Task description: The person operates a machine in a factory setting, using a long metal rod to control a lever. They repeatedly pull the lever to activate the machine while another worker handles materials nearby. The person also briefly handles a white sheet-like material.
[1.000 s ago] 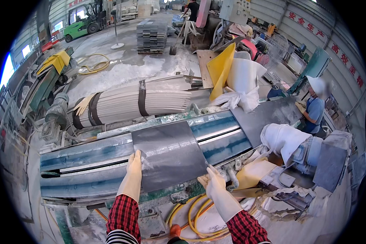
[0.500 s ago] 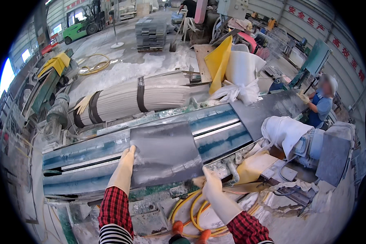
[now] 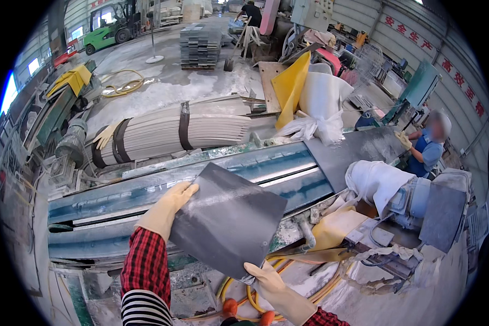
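Observation:
A dark grey stone slab (image 3: 228,217), flat and roughly square, is tilted up over the near edge of the conveyor (image 3: 119,198). My left hand (image 3: 174,204), in a cream rubber glove, is closed on its left edge. At the slab's lower right corner my right hand (image 3: 266,280), gloved alike, grips the near edge with the thumb on top. The fingers under the slab are hidden. Another dark slab (image 3: 353,155) lies farther right along the conveyor, which has blue belts with a pale strip between them.
A co-worker (image 3: 429,144) stands at the conveyor's far right end. Strapped pale strips (image 3: 168,130) lie behind it. A cloth-covered motor (image 3: 386,182) is at the right. Yellow hoses (image 3: 250,296) coil near my orange boots (image 3: 230,308). Stacked slabs (image 3: 200,46) and a green forklift (image 3: 107,30) are farther back.
The slab lay flat on the conveyor and is now lifted, turned and tilted toward me. My right hand has moved nearer and left, onto its corner. My left hand keeps its side.

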The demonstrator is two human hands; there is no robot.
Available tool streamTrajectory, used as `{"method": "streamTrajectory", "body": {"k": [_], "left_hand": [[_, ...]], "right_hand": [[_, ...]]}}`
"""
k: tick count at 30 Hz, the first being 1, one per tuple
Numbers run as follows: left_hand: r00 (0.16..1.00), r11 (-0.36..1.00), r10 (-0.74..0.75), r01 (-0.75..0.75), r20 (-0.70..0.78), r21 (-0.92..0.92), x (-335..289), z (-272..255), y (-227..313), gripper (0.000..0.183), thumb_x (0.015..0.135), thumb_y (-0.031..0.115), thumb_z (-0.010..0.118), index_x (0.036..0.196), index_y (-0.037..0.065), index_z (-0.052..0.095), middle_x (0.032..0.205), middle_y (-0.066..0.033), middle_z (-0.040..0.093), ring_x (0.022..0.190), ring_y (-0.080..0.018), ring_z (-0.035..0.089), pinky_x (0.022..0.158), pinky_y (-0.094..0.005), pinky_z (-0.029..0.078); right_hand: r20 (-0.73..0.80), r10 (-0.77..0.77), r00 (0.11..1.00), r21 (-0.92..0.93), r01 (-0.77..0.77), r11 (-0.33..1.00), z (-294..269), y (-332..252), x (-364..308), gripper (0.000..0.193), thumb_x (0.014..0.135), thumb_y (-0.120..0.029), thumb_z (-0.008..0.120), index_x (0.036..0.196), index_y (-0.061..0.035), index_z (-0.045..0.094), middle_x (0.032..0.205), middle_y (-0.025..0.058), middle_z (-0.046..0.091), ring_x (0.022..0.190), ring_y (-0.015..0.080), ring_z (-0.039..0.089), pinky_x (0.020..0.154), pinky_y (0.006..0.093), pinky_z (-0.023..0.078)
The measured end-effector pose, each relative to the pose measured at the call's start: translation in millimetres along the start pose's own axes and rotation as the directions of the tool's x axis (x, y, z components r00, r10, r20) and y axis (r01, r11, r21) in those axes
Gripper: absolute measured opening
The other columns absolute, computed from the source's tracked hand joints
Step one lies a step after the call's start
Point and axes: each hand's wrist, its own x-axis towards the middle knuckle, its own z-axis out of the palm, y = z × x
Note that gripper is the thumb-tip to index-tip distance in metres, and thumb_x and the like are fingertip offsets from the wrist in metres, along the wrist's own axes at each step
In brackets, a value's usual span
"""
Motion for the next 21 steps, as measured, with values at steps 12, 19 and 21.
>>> {"method": "streamTrajectory", "body": {"k": [12, 19, 21], "left_hand": [[0.909, 0.871, 0.385, -0.3, -0.162, 0.388, 35.2, 25.3, 75.7, 0.046, 0.095, 0.03, 0.059, 0.134, 0.008, 0.055, 0.13, -0.0162, 0.063, 0.12, -0.0334, 0.06, 0.1, -0.0404, 0.048], [0.898, 0.596, -0.392, 0.084, -0.198, -0.798, -127.1, 80.8, 36.5, 0.054, 0.102, 0.03, 0.056, 0.15, 0.01, 0.04, 0.146, -0.0134, 0.047, 0.124, -0.0282, 0.056, 0.101, -0.0424, 0.05], [0.936, 0.518, -0.346, 0.128, -0.071, -0.845, -141.7, 96.8, 32.6, 0.056, 0.102, 0.027, 0.058, 0.151, 0.011, 0.036, 0.14, -0.0122, 0.05, 0.12, -0.025, 0.057, 0.096, -0.0395, 0.052]], "right_hand": [[-0.236, -0.205, 0.95, 0.352, 0.28, 0.893, 5.3, 9.1, 20.9, 0.038, 0.096, -0.007, 0.061, 0.133, 0.0013, 0.052, 0.13, 0.0123, 0.06, 0.116, 0.0253, 0.06, 0.101, 0.0365, 0.048], [-0.204, -0.188, 0.961, 0.395, 0.257, 0.882, 35.8, 28.2, 57.5, 0.041, 0.096, -0.007, 0.064, 0.135, -0.001, 0.051, 0.129, 0.0099, 0.059, 0.112, 0.023, 0.061, 0.097, 0.0355, 0.051], [-0.207, -0.182, 0.961, 0.067, 0.2, 0.978, 48.1, 36.7, 61.5, 0.037, 0.097, -0.011, 0.063, 0.131, -0.0002, 0.053, 0.126, 0.0089, 0.06, 0.11, 0.0219, 0.061, 0.093, 0.0339, 0.051]]}}
